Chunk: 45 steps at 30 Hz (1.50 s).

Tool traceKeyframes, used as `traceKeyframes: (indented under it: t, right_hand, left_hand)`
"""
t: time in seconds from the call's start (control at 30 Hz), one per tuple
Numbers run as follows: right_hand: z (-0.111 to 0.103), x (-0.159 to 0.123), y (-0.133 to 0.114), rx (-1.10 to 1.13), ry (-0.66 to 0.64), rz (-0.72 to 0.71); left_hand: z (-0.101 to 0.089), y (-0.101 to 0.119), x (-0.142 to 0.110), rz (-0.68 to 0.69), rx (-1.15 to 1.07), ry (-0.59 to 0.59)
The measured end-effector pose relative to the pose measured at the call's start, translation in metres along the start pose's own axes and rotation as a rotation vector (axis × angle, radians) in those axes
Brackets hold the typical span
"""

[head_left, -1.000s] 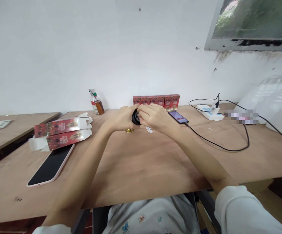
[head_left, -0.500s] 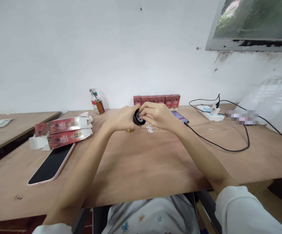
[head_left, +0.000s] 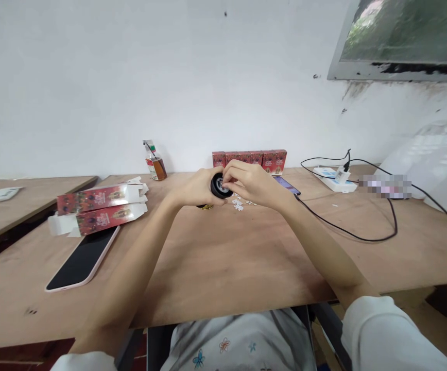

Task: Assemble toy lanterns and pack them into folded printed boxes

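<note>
My left hand (head_left: 194, 188) is closed around a black round cap-like piece (head_left: 218, 192), its open face turned toward me. Inside the rim sits a pale patterned disc (head_left: 219, 182), partly covered by fingers. My right hand (head_left: 248, 181) reaches over from the right, thumb and fingertips pinched together at that opening; anything between them is hidden. Under my left hand a gold-coloured round thing (head_left: 205, 207) shows only in part on the table. Several small white bits (head_left: 238, 205) lie scattered below my right hand.
Flattened red cartons (head_left: 100, 219) and a phone (head_left: 82, 260) lie left. A bottle of amber liquid (head_left: 157, 167) stands by the wall. Small red boxes (head_left: 273, 162) line up behind my hands. A second phone (head_left: 287, 185), black cable (head_left: 347, 234) and power strip (head_left: 329, 180) are right.
The black round piece has tilted so more of its open face shows. My right hand has lifted slightly, its fingertips staying at the opening. More white bits are visible beneath it.
</note>
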State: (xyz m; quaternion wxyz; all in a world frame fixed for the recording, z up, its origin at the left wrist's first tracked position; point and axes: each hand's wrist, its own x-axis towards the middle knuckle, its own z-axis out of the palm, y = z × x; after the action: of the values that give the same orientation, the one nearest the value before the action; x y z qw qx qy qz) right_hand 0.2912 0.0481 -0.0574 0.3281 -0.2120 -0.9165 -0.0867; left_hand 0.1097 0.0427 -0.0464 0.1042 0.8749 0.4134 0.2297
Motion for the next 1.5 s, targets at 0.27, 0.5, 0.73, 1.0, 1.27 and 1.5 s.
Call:
traceKeyframes:
  t: [0.27, 0.5, 0.73, 1.0, 1.27, 1.5]
  right_hand:
    - [0.0053, 0.0008, -0.0022, 0.030, -0.022, 0.039]
    - [0.0041, 0.0013, -0.0021, 0.077, -0.041, 0.041]
    - [0.0043, 0.0018, -0.0019, 0.095, -0.011, 0.038]
    - [0.0028, 0.0019, -0.0023, 0.076, 0.015, 0.034]
    - [0.0044, 0.0024, -0.0031, 0.042, -0.050, 0.060]
    - [0.0019, 0.0025, -0.0019, 0.140, -0.084, 0.137]
  left_hand:
    - [0.0013, -0.0053, 0.0014, 0.010, 0.000, -0.016]
    - [-0.0003, -0.0026, 0.0002, -0.017, -0.018, -0.025]
    - [0.0001, -0.0053, 0.0013, -0.002, -0.084, -0.022]
    - [0.0009, -0.0051, 0.0016, -0.012, -0.066, -0.029]
    - [0.0029, -0.0082, 0.0031, -0.018, -0.065, -0.047]
    - [0.0036, -0.0066, 0.0034, -0.042, -0.053, -0.055]
